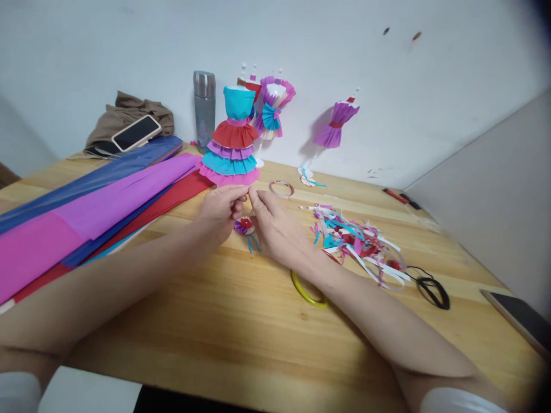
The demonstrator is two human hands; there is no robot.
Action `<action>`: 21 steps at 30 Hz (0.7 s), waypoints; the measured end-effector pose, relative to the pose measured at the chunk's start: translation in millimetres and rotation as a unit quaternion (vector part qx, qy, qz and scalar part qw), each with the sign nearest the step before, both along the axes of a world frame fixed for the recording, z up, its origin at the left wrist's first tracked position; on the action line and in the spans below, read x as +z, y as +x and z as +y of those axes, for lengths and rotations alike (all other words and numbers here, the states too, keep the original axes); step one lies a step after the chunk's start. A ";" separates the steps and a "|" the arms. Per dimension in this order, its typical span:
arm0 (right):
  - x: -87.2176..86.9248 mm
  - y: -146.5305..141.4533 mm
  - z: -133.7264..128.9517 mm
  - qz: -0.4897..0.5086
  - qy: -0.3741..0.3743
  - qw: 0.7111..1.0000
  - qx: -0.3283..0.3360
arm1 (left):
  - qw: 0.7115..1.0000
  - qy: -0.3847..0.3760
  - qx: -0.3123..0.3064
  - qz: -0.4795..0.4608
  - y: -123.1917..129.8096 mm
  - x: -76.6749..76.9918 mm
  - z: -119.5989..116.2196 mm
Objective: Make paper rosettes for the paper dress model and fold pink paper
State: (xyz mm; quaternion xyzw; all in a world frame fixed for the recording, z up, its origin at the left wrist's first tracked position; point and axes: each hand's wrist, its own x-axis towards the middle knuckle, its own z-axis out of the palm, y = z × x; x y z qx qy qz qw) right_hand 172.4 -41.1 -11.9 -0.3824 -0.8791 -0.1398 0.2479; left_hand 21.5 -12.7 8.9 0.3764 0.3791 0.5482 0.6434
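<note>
My left hand (pixel 222 209) and my right hand (pixel 279 226) meet fingertip to fingertip over the middle of the table, both in a pinch. Whatever is between the fingertips is too small to make out. Just behind them stands a miniature dress form in a tiered crepe paper dress (pixel 235 137), turquoise on top with red, purple, turquoise and pink ruffles. The fingertips overlap its pink hem in view; whether they touch it I cannot tell. Below the hands lies a small paper rosette (pixel 244 225) in purple and red with turquoise tails, partly hidden by my right hand.
Rolls of crepe paper (pixel 112 201) lie at left, near a phone (pixel 136 133) on brown cloth and a grey tumbler (pixel 204 112). Behind are more dressed forms (pixel 336 126) and a tape roll (pixel 282 189). Paper scraps (pixel 357 235), a yellow ring (pixel 307 291) and another phone (pixel 519 318) are at right.
</note>
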 end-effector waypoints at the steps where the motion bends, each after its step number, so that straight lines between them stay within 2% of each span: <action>1: -1.0 -1.1 -0.7 -0.005 -0.003 1.000 0.002 | 1.000 0.000 0.000 -0.002 -0.2 0.2 -0.2; 3: -2.0 -3.7 -1.1 -0.003 -0.012 1.000 0.001 | 1.000 0.002 -0.006 -0.001 -0.3 0.8 -0.8; 8: -4.4 -9.0 1.8 0.077 -0.041 0.996 -0.010 | 1.000 0.001 -0.011 -0.007 1.0 3.2 -4.0; 13: -4.9 -0.5 2.2 0.064 0.040 0.996 0.041 | 1.000 0.003 -0.006 -0.006 -1.2 2.4 0.3; 16: 3.4 4.9 0.5 0.111 0.065 0.990 0.057 | 1.000 0.018 0.000 -0.004 -6.0 1.1 7.5; 18: 13.3 7.3 -0.3 0.181 0.049 0.981 0.055 | 0.997 0.053 -0.050 0.026 -9.1 0.7 10.8; 21: 30.1 11.7 1.2 0.277 -0.039 0.960 0.027 | 0.981 0.101 -0.142 0.086 -11.3 0.7 11.5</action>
